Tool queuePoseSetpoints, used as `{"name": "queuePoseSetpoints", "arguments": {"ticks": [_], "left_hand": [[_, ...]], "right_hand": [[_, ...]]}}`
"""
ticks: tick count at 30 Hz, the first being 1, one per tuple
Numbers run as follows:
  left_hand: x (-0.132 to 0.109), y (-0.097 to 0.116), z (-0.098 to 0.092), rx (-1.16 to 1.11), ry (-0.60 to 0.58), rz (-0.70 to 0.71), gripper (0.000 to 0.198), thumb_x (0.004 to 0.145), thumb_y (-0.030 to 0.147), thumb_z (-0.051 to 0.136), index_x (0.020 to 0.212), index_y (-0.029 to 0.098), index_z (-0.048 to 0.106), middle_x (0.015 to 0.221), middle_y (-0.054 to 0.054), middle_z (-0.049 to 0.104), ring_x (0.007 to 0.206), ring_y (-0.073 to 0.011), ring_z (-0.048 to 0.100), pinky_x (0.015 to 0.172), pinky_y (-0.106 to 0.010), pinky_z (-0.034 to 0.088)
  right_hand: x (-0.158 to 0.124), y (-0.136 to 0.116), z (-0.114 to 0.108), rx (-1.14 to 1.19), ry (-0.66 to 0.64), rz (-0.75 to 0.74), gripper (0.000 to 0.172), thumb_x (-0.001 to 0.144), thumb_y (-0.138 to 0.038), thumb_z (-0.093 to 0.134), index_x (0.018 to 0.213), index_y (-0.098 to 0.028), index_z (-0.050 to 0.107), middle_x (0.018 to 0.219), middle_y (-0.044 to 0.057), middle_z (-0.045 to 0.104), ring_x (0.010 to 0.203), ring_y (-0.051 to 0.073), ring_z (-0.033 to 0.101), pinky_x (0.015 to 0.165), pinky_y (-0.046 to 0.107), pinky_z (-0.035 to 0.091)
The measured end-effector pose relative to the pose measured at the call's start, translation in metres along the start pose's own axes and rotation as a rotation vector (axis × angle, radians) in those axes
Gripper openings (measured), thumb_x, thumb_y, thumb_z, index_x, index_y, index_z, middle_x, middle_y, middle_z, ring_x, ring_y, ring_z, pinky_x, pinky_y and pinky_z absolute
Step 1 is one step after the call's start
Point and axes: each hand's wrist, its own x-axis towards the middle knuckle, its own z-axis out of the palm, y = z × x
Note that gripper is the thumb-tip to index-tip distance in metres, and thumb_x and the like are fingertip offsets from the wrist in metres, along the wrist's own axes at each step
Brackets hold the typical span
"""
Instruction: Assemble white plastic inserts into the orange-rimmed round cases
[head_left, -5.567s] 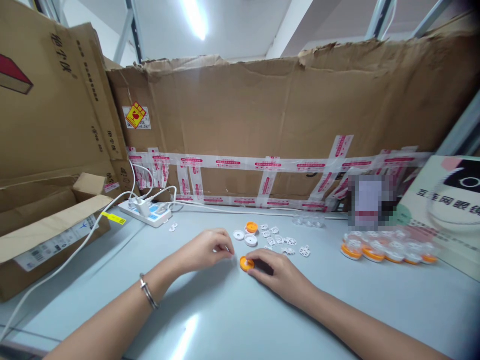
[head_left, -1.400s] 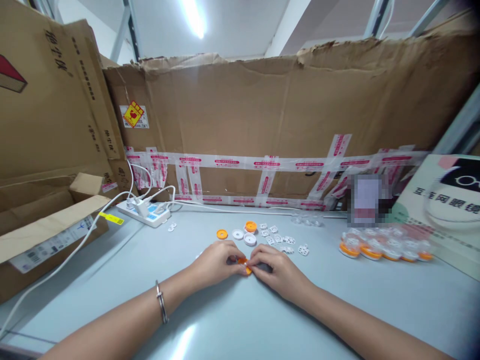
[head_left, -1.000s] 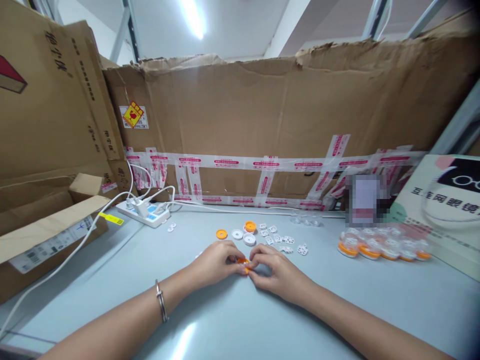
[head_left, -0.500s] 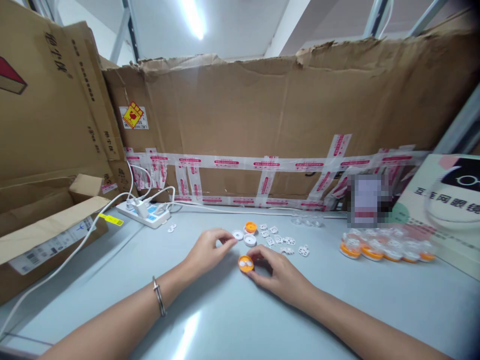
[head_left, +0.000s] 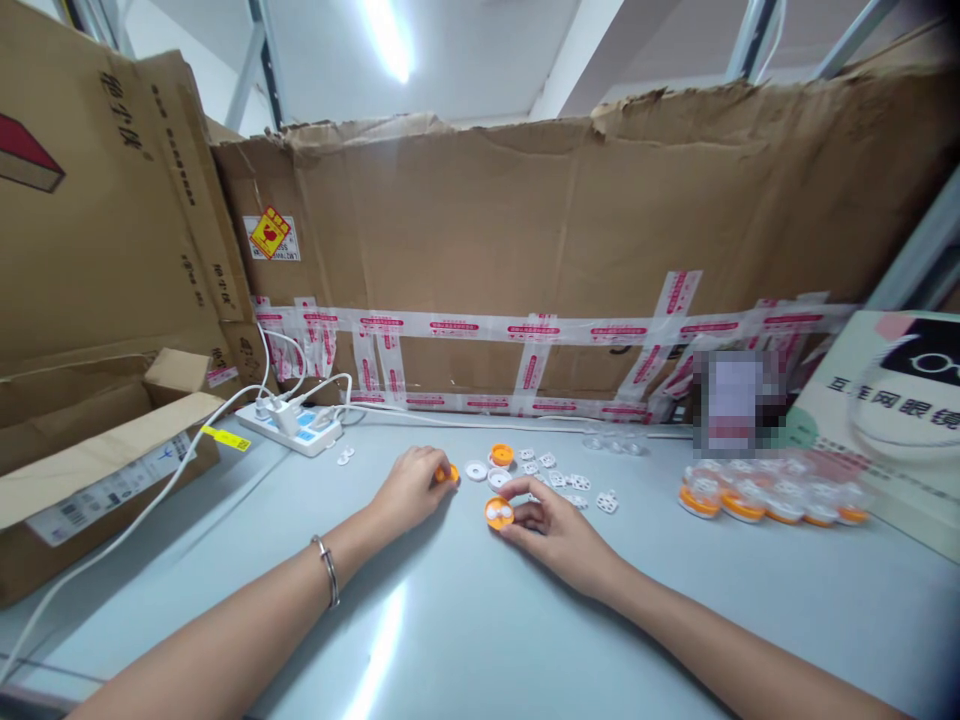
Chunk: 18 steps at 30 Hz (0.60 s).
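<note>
My left hand (head_left: 411, 492) is closed around a small orange round piece (head_left: 448, 474), mostly covered by my fingers and close to the table. Between thumb and fingers, my right hand (head_left: 559, 540) grips a shallow orange round cup (head_left: 499, 514), its open side toward me, with white round bits inside. Just behind the hands lie a flat white disc (head_left: 476, 470) and a white ring-like disc (head_left: 498, 480). Another orange round cup (head_left: 502, 456) rests on something white behind them. Several small white plates with holes (head_left: 577, 482) are scattered to the right, some partly behind my right hand.
Several orange-and-white round units with clear tops (head_left: 772, 490) stand in a cluster at right. A power strip (head_left: 292, 428) with cables, an open cardboard box (head_left: 112, 450) and tiny white pieces (head_left: 345, 456) are at left. A large taped carton (head_left: 465, 230) walls the back.
My left hand has moved from beside the white disc slightly left, and an orange round piece now shows in its fingers. The cup in my right hand has shifted slightly up and right.
</note>
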Motion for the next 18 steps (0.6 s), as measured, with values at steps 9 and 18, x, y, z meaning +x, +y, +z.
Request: {"name": "queuePoseSetpoints", "arguments": {"ticks": [9, 18], "left_hand": [[-0.007, 0.008, -0.003, 0.011, -0.054, 0.079, 0.018, 0.08, 0.022, 0.048, 0.096, 0.017, 0.054, 0.092, -0.007, 0.063, 0.087, -0.0211, 0.057, 0.076, -0.031, 0.044], [-0.004, 0.004, 0.008, 0.012, -0.051, 0.192, 0.041, 0.079, 0.022, 0.053, 0.118, 0.018, 0.045, 0.123, -0.01, 0.051, 0.113, -0.024, 0.045, 0.095, -0.037, 0.035]], "right_hand": [[0.001, 0.001, -0.001, -0.004, -0.018, 0.023, 0.029, 0.071, -0.03, 0.061, 0.094, -0.017, 0.05, 0.076, 0.001, 0.061, 0.075, 0.015, 0.061, 0.073, 0.03, 0.048], [0.003, 0.006, 0.0, -0.021, -0.023, -0.039, 0.025, 0.07, -0.03, 0.06, 0.091, -0.018, 0.053, 0.088, 0.004, 0.062, 0.077, 0.014, 0.061, 0.078, 0.031, 0.049]]}}
